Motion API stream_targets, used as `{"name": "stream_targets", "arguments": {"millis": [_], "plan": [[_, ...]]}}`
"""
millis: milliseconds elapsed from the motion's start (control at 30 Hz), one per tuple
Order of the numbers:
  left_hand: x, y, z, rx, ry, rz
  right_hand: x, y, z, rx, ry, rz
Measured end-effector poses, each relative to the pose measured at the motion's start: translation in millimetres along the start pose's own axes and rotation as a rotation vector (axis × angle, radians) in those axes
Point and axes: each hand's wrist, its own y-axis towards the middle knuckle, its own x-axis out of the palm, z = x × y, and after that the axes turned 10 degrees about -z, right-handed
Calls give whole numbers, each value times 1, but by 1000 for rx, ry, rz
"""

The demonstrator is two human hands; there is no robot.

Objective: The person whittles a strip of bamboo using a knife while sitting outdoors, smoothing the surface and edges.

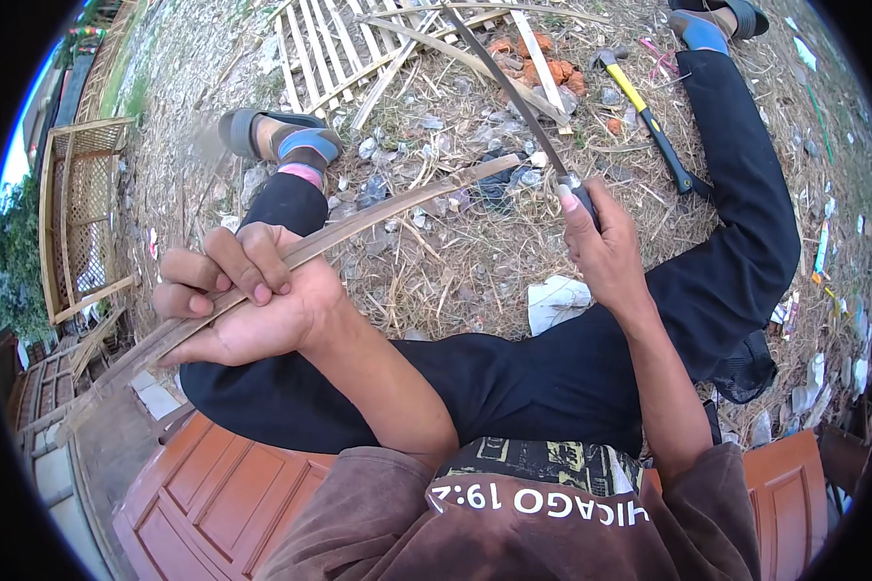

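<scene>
My left hand [305, 295] is raised at the left, palm up, with its fingers curled over a long, flat bamboo strip [397, 205]. The strip slants from the lower left up to the middle of the view. In my right hand [610, 252] is the dark handle of a long knife [513, 92], its narrow blade pointing up and away to the left. The strip's far end lies close to the blade, just left of the handle; whether they touch I cannot tell.
Bamboo slats form a lattice [329, 53] on the littered ground ahead. A hammer [654, 126] with a yellow and black handle lies near my right leg, by crumpled orange material [545, 70]. Reddish-brown wooden panelling [233, 484] is beneath me; a woven bamboo frame [79, 213] stands left.
</scene>
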Motion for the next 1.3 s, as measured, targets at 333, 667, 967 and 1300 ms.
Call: {"name": "stream_targets", "arguments": {"millis": [333, 667, 967, 1300], "plan": [[6, -7, -7, -14, 19, -144, 42, -34, -43, -158, -163, -220], [5, -11, -15, 0, -23, -136, 47, -22, -45, -192, -184, -166], [2, -18, -21, -11, 72, -123, 57, -21, -20, -18, -208, -121], [7, -24, -24, -10, 108, -68, 50, -11, -7, -38, -227, -110]]}}
